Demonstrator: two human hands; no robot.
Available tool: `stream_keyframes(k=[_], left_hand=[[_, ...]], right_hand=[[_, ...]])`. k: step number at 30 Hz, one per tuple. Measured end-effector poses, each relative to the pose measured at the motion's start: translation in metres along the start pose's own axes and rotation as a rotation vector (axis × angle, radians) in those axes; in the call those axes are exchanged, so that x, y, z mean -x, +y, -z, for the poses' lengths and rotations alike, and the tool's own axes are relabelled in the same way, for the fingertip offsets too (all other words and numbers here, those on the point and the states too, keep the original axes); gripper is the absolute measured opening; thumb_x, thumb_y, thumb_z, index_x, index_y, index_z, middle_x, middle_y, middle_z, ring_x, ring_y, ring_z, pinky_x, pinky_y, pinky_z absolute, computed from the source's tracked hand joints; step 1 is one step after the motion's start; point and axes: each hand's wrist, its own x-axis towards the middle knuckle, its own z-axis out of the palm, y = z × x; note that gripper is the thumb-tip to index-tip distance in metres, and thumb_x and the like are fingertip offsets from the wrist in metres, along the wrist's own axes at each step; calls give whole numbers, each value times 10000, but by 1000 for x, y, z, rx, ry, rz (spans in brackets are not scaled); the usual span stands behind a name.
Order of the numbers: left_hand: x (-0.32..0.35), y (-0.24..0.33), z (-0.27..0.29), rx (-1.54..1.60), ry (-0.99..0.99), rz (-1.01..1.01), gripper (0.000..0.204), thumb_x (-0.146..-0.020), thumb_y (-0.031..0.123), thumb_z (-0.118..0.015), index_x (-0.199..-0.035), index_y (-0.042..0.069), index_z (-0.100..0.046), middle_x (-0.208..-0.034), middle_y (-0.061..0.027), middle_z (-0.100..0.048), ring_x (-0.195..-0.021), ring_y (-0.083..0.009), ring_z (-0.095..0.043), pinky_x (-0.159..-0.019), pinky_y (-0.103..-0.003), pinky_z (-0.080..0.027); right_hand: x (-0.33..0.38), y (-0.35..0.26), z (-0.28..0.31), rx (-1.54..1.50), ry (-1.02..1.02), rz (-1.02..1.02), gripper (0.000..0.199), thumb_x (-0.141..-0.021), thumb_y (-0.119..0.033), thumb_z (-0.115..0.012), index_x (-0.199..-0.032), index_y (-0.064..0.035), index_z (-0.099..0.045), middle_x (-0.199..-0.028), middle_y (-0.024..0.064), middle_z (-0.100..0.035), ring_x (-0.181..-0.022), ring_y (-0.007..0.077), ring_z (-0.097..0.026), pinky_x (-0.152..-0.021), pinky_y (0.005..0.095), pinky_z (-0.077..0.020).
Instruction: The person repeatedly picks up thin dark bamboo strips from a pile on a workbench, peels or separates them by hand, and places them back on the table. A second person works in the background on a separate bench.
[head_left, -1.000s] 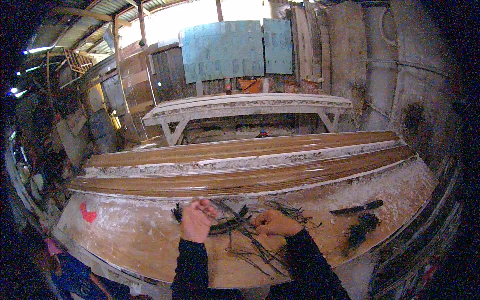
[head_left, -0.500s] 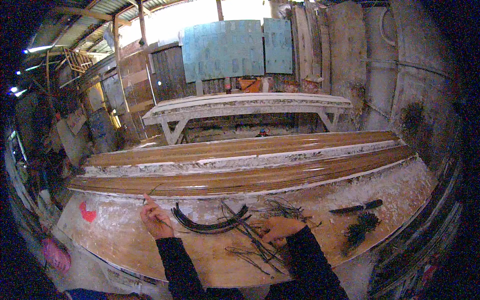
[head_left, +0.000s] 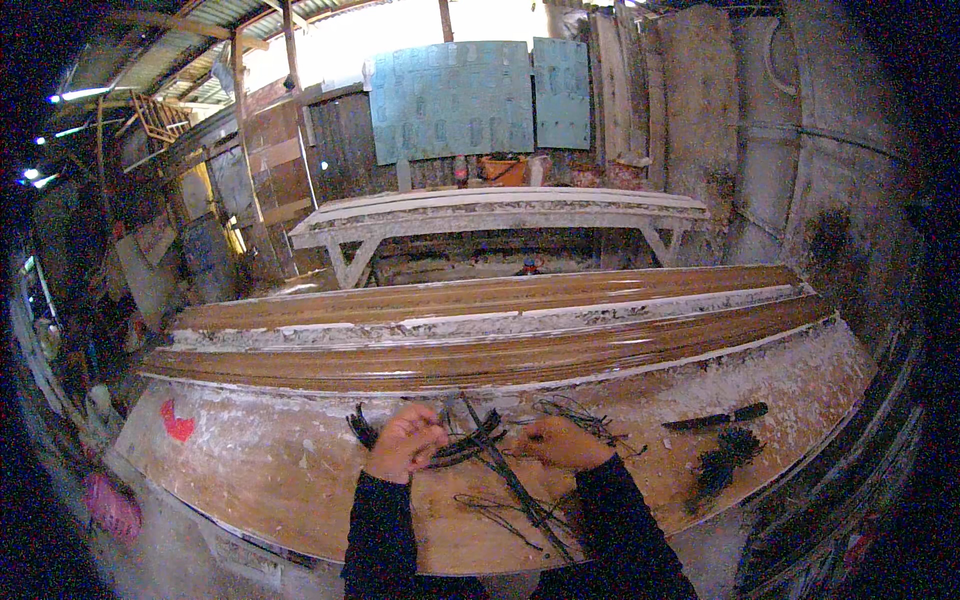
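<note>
Hands meet at the near centre of the plaster-stained workbench (head_left: pixel 250 470). Left hand (head_left: pixel 405 442) is clenched around a curved bundle of dark strips (head_left: pixel 468 445), whose far end touches the right hand (head_left: pixel 560 442); whether the right hand grips it cannot be told. Loose dark wires (head_left: pixel 520 495) lie just below. A dark-handled knife (head_left: pixel 718 417) and black brush (head_left: pixel 722 462) rest well apart to the right. Long brown mouldings (head_left: pixel 500 355) span the bench behind.

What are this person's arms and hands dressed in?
Both forearms are covered by long, close-fitting dark sleeves that end at the wrists. The left hand and the right hand are bare: no gloves, and no rings, watch or markings can be made out.
</note>
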Motion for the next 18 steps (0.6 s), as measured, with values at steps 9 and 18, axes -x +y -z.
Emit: stream_keyframes(k=[9,18], left_hand=[[-4,-3,-20,-269,-250,118,148,-805,150,-558,-921,63,-531,-706,-3,-574,-449,-22,-399,-384,-167,-298],[-4,-7,-17,-287,-211,164,142,-804,156,-559,-912,65,-545,-683,16,-555,-468,-27,-402,-398,-173,-304]], right_hand=[[9,-33,7,-1011,310,104,395,-867,-361,-428,-1151,-87,-421,-598,-20,-451,-427,70,-399,-378,192,-317],[7,-15,9,-1181,307,224,274,-830,-288,-520,-986,-66,-490,-538,-66,-354,-399,25,-304,-334,152,-227]])
